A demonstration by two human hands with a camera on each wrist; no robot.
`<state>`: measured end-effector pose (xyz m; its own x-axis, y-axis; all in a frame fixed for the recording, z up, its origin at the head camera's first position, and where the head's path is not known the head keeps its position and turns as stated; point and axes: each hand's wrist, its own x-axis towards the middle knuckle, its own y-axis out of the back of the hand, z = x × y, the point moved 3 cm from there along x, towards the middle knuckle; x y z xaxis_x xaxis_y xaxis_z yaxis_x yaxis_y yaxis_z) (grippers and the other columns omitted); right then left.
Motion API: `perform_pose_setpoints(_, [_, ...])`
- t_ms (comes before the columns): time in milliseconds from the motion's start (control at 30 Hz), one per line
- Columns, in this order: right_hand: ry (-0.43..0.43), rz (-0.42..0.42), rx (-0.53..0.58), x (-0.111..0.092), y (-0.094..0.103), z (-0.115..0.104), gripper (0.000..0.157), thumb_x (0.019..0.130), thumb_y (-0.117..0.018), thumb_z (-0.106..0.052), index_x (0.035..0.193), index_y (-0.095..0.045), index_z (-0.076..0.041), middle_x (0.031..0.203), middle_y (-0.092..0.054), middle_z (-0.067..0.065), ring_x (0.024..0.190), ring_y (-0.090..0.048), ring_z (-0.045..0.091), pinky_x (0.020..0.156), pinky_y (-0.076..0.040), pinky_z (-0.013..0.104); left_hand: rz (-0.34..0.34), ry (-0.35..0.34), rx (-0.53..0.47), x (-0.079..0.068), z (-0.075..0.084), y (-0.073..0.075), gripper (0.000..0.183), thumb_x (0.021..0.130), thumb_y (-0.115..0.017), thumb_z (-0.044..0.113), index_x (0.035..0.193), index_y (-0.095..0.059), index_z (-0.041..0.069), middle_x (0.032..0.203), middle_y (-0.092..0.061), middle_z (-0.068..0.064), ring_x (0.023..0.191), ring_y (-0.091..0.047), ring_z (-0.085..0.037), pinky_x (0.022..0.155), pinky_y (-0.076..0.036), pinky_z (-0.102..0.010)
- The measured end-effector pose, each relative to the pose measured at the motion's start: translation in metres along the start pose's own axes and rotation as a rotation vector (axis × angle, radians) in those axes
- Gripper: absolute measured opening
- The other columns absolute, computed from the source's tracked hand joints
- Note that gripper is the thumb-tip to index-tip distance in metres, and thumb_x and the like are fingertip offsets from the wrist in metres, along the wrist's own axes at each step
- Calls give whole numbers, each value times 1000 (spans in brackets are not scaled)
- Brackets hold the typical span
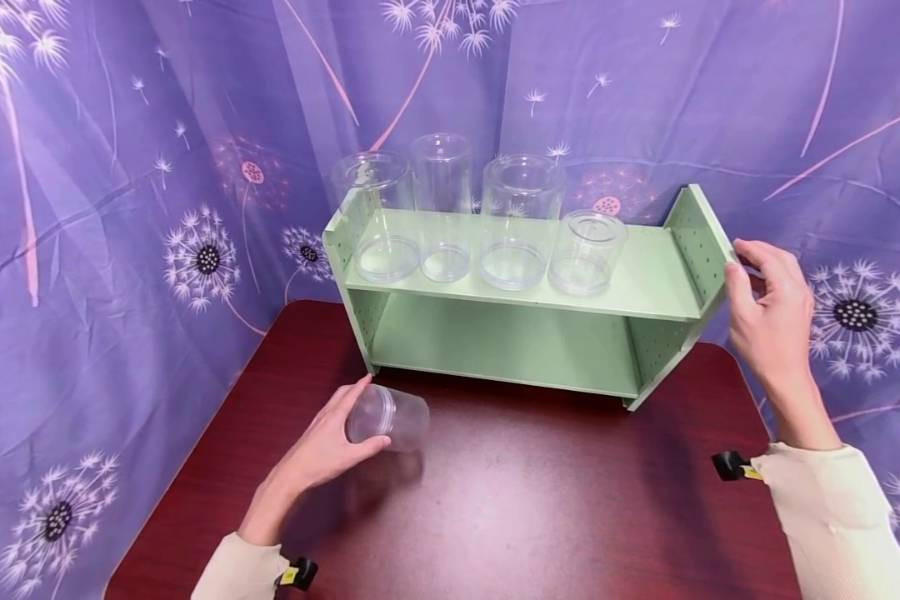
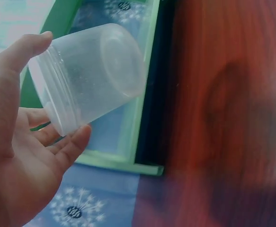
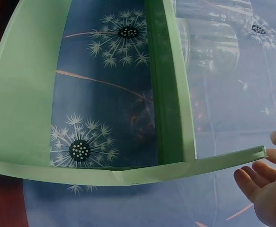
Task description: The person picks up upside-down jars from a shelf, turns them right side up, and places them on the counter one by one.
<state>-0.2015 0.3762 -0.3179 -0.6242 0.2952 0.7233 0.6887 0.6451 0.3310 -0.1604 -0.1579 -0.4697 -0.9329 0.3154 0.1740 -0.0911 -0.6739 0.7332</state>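
Observation:
In my left hand is a small clear plastic jar, tilted on its side over the table in front of the shelf. Thumb and fingers grip it around its ridged wider end, as the left wrist view shows; the round base of the jar points away from the palm. My right hand holds the upper front corner of the side panel of a pale green two-tier shelf. Thumb and fingertips lie on either side of the panel's end in the right wrist view.
On the upper tier several clear containers stand in a row: a wide tall one, a narrow tall one, another wide one and a short one. Beneath is a dark red wooden table; purple dandelion-print cloth hangs behind.

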Motion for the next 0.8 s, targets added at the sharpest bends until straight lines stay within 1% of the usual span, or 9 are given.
perform_pose_setpoints(67, [5,-10,-10,0,-1,1,30,98,-61,-6,125,-72,2,125,-69,9,108,-52,-7,86,-41,7,6,7,17,0,-2,6,96,83,-85,38,160,-37,8,146,-51,-16,130,-54,-33,108,-45,-54])
perform_pose_setpoints(200, [8,-28,-20,-1,-2,3,31,100,-60,-8,128,-72,-2,127,-68,17,107,-52,-8,83,-40,7,19,20,58,0,-8,17,96,83,-85,38,159,-36,5,146,-51,-18,130,-54,-35,108,-45,-55])
perform_pose_setpoints(300, [4,-30,-24,-1,-3,4,31,100,-61,-8,129,-73,-4,128,-68,17,106,-52,-10,84,-40,7,19,25,84,0,-11,23,95,82,-85,38,157,-38,2,146,-51,-20,131,-54,-36,108,-46,-55])
perform_pose_setpoints(467, [12,-14,-22,-2,-4,6,31,100,-61,-6,128,-73,-4,127,-69,17,106,-53,-9,84,-39,7,15,20,138,3,-17,28,96,81,-86,39,156,-40,0,145,-52,-20,130,-54,-35,108,-46,-53])
perform_pose_setpoints(600, [26,-6,-14,-2,-5,6,31,100,-60,-5,128,-72,-2,126,-69,18,105,-53,-9,82,-40,6,10,14,180,4,-21,29,98,80,-87,39,155,-40,-3,145,-51,-23,133,-51,-37,109,-45,-55])
perform_pose_setpoints(700, [50,11,-16,-3,-6,6,31,99,-60,-2,127,-72,0,125,-69,20,105,-53,-10,84,-40,6,0,7,210,5,-23,28,99,80,-87,39,154,-40,-6,143,-53,-24,131,-51,-38,107,-46,-56])
perform_pose_setpoints(800, [76,24,-20,-3,-7,6,31,97,-61,0,126,-73,1,124,-70,21,107,-52,-11,86,-39,7,-10,16,236,6,-24,28,100,79,-87,39,154,-39,-8,142,-53,-24,131,-51,-40,106,-46,-57])
